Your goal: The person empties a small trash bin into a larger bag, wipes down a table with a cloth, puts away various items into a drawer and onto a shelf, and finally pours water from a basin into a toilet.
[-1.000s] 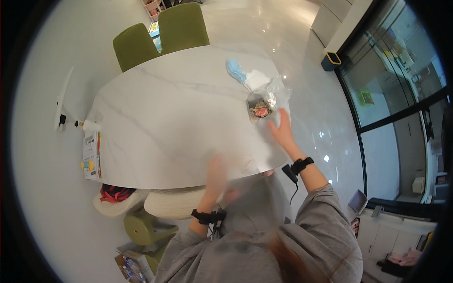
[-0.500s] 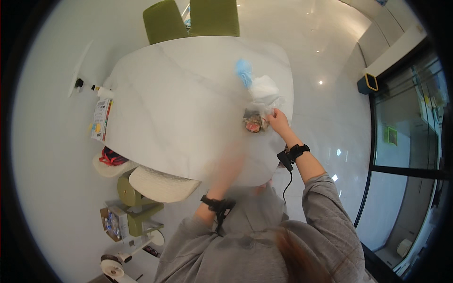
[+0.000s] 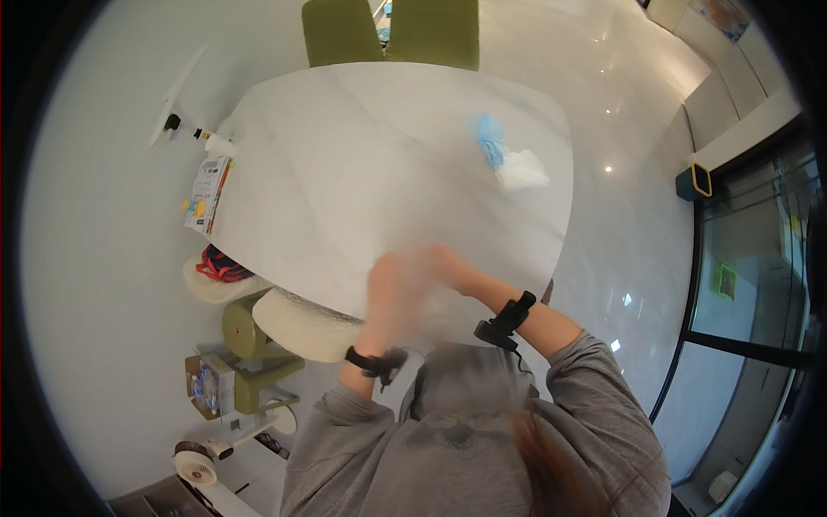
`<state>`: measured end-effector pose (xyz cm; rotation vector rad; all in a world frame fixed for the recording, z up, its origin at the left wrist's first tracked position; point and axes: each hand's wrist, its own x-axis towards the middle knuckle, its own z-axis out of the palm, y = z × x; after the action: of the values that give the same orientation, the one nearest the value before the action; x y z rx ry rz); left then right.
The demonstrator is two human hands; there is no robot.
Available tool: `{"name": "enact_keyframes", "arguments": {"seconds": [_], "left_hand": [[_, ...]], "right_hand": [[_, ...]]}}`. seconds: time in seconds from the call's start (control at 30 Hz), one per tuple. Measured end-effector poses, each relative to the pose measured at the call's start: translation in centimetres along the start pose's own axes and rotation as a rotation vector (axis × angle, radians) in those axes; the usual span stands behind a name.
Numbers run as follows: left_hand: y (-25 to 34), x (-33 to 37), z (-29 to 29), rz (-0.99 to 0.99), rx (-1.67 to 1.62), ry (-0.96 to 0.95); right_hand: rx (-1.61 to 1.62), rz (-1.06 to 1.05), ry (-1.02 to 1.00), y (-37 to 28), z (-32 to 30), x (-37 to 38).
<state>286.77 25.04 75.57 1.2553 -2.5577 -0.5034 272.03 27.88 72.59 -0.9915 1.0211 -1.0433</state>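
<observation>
My left hand (image 3: 389,277) and my right hand (image 3: 450,265) are close together over the near edge of the white marble-patterned table (image 3: 345,164). Motion blur smears the fingers of both, so what they hold, if anything, cannot be made out. Farther off, toward the table's right side, lie a crumpled light-blue item (image 3: 490,140) and a crumpled white tissue or bag (image 3: 522,171), touching or nearly so. Neither hand touches them.
Books and papers (image 3: 209,194) stand at the table's left edge. Green chairs (image 3: 431,34) are at the far side; a cream chair (image 3: 301,326) is tucked at near left. A fan (image 3: 196,465) stands lower left. A dark bin (image 3: 693,183) is by the glass door.
The clear packet with dark and reddish contents no longer shows on the table. My right hand has drawn back left and nearer, beside my left hand. The whole view has shifted slightly.
</observation>
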Motion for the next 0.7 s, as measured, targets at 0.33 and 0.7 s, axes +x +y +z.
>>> {"name": "enact_keyframes", "arguments": {"seconds": [0.33, 0.7], "left_hand": [[-24.0, 0.6, -2.8, -0.484, 0.126, -0.023], [-18.3, 4.9, -1.3, -0.644, 0.685, -0.082]], "right_hand": [[-1.174, -0.574, -0.306, 10.8, 4.2, -1.9], [-1.029, -0.49, 0.297, 9.0, 2.5, 8.7]]}}
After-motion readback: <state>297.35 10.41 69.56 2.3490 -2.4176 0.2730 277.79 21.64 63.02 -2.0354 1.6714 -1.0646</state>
